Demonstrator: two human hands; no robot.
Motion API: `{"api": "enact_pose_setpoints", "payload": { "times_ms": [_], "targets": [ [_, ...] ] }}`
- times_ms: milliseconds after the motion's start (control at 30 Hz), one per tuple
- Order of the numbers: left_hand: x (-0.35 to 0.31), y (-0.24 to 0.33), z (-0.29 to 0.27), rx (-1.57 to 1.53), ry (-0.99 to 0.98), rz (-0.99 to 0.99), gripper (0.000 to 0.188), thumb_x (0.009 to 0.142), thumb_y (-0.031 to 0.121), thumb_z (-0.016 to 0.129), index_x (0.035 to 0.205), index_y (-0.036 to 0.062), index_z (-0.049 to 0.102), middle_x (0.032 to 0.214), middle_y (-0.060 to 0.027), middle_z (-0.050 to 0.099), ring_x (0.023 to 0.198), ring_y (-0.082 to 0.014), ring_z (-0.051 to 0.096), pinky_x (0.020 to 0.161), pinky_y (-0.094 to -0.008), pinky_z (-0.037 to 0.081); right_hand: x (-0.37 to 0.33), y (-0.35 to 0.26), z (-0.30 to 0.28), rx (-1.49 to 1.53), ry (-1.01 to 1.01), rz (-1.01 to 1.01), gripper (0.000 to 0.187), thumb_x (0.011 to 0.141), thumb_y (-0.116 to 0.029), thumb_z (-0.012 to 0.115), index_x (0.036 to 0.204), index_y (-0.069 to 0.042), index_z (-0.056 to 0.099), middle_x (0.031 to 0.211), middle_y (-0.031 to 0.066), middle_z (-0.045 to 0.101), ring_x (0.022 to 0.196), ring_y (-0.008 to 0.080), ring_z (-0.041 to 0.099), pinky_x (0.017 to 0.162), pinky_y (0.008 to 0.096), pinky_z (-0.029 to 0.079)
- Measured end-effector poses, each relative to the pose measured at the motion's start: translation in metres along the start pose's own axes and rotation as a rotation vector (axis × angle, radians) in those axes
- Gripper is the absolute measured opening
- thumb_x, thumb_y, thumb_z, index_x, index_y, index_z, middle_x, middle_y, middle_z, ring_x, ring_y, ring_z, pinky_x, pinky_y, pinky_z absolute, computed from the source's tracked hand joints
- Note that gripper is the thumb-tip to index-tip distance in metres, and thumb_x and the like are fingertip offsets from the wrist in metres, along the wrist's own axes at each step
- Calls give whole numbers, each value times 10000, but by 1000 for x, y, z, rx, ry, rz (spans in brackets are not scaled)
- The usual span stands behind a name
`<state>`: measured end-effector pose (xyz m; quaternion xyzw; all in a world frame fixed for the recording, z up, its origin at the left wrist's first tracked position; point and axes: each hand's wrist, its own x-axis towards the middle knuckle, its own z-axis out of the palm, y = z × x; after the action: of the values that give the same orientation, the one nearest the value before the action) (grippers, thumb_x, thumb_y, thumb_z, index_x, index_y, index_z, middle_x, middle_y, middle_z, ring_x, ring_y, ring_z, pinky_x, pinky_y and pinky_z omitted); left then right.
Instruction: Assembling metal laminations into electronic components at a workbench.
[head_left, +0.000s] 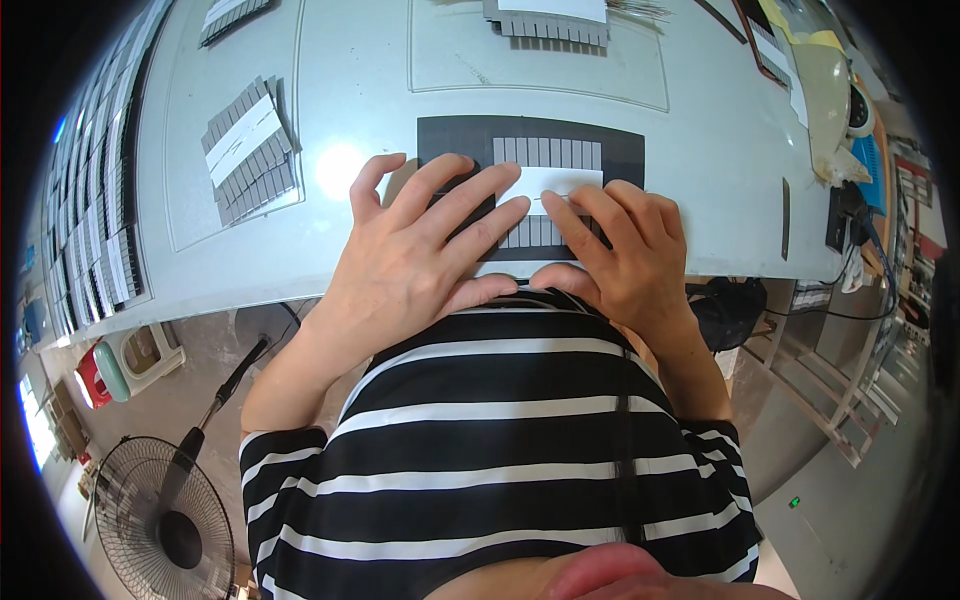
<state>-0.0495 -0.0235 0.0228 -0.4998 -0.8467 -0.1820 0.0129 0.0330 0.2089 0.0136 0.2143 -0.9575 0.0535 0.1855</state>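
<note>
A white paper strip (570,182) lies across the middle of a row of narrow grey strips (548,152), which rests on a black mat (460,137) near the table's front edge. My left hand (405,255) is open, fingers spread. Two of its fingertips touch the paper's left side, and the others reach over the mat. From the right, my right hand (630,250) stretches its index fingertip to the paper, beside a small dark mark. Its other fingers are bent loosely over the mat's right part, with nothing visible in them. Both thumbs point inward along the near edge.
Similar paper-banded bundles lie at the left (250,150) and at the back (550,25). Many more stacked bundles (90,170) line the far left. A thin dark strip (785,218) lies at the right. Below the table stand a fan (180,540) and a stool (140,362).
</note>
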Motion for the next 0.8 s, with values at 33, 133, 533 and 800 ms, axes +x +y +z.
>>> {"api": "enact_pose_setpoints", "payload": {
  "times_ms": [33,133,533,800],
  "targets": [
    [0,0,0,2,2,0,563,845,551,658,1284,197,645,1405,-1,560,1233,-260,496,1090,-496,246,1,-1,1,-17,16,-13,608,880,-627,547,1178,-119,695,1101,23,605,1003,218,548,836,358,408],
    [-1,3,-3,27,46,4,533,848,551,658,1250,201,664,1352,-14,583,1203,-247,503,1068,-480,262,-1,1,1,-15,20,-24,617,884,-630,538,1174,-111,700,1097,26,606,999,220,548,832,357,410],
    [-18,19,8,192,224,-211,497,818,459,744,1220,170,712,945,-3,544,918,-197,470,890,-396,278,0,2,2,64,4,-3,637,847,-628,571,1201,-113,695,1115,48,591,1007,236,542,810,362,440],
    [-7,24,15,157,247,-174,516,837,441,731,1260,148,690,962,-10,549,920,-195,475,889,-394,270,0,2,4,105,42,-9,641,764,-579,694,1166,-82,648,1109,56,583,1021,235,556,811,347,466]
  ]
}}
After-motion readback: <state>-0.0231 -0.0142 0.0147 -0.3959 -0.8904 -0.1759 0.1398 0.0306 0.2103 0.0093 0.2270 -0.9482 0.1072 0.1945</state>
